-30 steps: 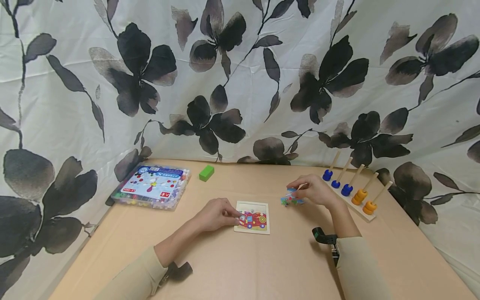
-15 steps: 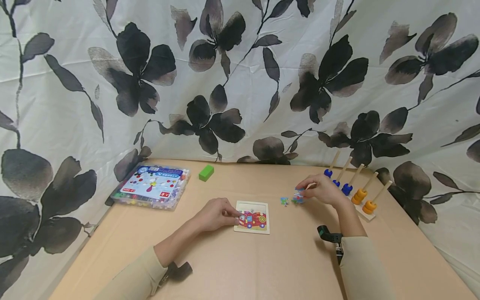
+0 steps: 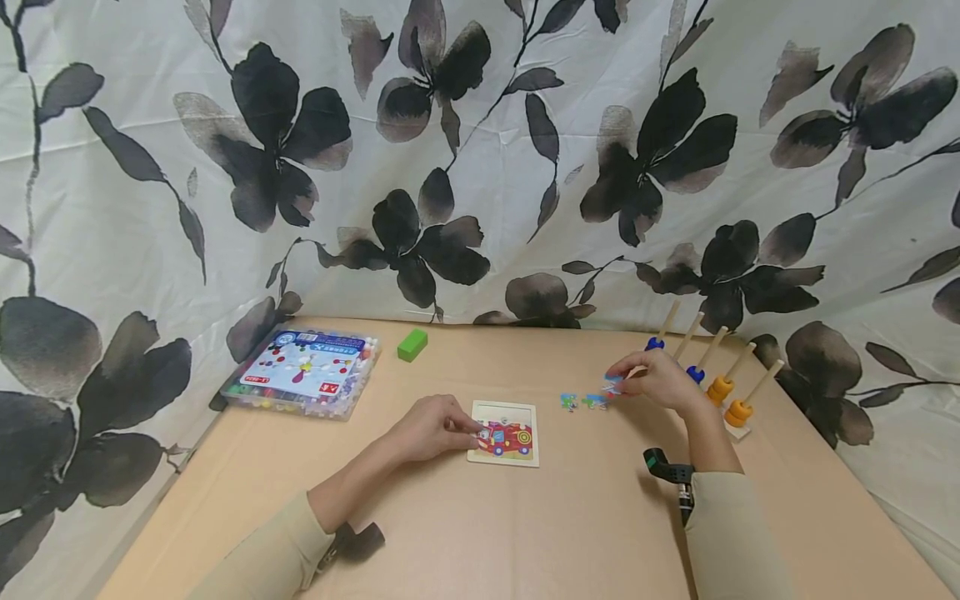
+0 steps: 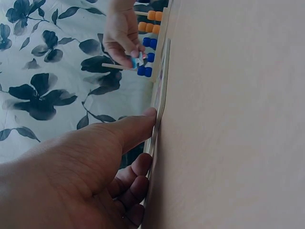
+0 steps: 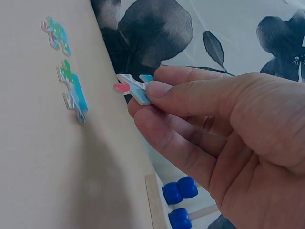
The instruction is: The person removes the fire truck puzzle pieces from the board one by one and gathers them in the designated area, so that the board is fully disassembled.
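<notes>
My left hand [image 3: 433,431] is at the left edge of a small framed jigsaw puzzle board [image 3: 514,460] with a red vehicle picture. In the left wrist view, the thumb lies on the board [image 4: 165,81] and the other fingers curl at its edge. Between the thumb and fingers of my right hand [image 3: 652,379] is a jigsaw puzzle piece [image 5: 136,88], light blue with white and a red knob, lifted off the table. Two loose puzzle pieces lie on the table to its left: one green and blue [image 3: 569,402], the other blue and green with grey [image 5: 72,88].
Behind the right hand stands a wooden peg rack with blue and orange beads [image 3: 720,392], partly hidden. A clear box of colourful parts [image 3: 303,372] lies at the back left, beside a green block [image 3: 412,345]. A floral cloth [image 3: 525,167] hangs behind the table [image 3: 517,533].
My right hand has moved rightward from the loose pieces, carrying one piece and leaving two apart on the table. The left hand has stayed at the board.
</notes>
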`<action>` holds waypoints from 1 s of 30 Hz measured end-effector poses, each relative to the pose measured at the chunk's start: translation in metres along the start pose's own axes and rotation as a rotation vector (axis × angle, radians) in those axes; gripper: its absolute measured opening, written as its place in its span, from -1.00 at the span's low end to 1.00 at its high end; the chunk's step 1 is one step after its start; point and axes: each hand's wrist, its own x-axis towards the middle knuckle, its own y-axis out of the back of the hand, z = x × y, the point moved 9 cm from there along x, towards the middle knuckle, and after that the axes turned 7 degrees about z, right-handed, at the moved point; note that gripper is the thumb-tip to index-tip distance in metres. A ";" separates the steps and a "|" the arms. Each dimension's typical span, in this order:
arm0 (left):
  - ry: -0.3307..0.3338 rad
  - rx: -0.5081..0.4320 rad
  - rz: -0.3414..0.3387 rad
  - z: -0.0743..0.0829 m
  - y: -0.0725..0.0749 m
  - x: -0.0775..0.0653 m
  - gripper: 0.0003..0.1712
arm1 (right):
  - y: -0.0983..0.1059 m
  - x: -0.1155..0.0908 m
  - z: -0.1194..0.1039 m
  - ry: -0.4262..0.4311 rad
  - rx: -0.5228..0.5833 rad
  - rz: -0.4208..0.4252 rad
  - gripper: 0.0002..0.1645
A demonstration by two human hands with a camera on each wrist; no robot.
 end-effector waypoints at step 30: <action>-0.005 -0.004 0.005 0.002 0.001 0.000 -0.75 | -0.004 -0.004 0.034 -0.102 -0.068 -0.075 -0.77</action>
